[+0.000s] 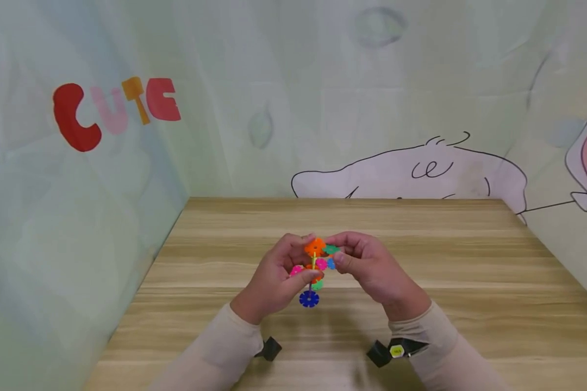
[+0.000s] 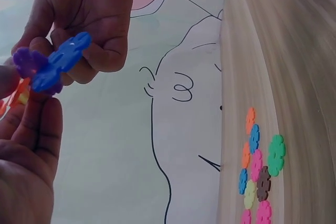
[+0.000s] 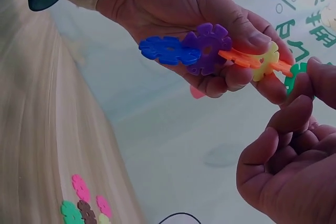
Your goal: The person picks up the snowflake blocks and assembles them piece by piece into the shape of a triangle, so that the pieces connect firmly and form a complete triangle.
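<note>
My left hand (image 1: pixel 276 271) grips a chain of interlocking snowflake discs between thumb and fingers. Along it run a blue disc (image 3: pixel 163 51), a purple disc (image 3: pixel 207 48), an orange disc (image 3: pixel 236 59), a yellow disc (image 3: pixel 268 61) and a second orange disc (image 1: pixel 315 247). The blue end hangs lowest in the head view. A green disc (image 3: pixel 294 80) is pinched by my right hand (image 1: pixel 372 266), its edge right at the second orange disc. Both hands hold the pieces above the table, fingertips close together.
Loose snowflake discs lie grouped on the wooden table (image 1: pixel 215 309) beyond the hands, among them a green one (image 2: pixel 276 155), a brown one (image 2: pixel 263 183) and several pink, orange and blue ones. A printed cloth wall (image 1: pixel 274 108) stands along the table's back and sides.
</note>
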Demonstrator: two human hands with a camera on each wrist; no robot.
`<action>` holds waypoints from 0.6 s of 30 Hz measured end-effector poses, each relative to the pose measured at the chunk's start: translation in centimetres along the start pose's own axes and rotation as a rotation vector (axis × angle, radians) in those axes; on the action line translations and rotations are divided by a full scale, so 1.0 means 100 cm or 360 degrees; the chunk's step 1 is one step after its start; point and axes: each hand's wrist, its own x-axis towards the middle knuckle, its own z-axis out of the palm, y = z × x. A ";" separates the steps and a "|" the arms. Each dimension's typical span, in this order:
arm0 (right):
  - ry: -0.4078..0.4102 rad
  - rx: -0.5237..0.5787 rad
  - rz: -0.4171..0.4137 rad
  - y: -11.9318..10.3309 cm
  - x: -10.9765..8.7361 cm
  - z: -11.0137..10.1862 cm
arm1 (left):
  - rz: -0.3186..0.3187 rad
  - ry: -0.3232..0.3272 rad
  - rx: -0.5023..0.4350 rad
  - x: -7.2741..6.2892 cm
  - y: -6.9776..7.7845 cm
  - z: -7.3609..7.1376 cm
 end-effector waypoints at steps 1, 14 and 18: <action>0.0008 -0.0017 -0.0005 -0.001 0.000 0.000 | 0.0003 0.0003 0.0006 0.000 0.000 0.000; 0.0047 -0.0184 -0.0014 -0.006 -0.003 0.002 | 0.0067 0.0011 0.0055 0.000 -0.001 0.004; 0.0076 -0.0218 0.0041 -0.006 -0.002 -0.001 | 0.0089 0.0041 0.0054 0.001 -0.002 0.006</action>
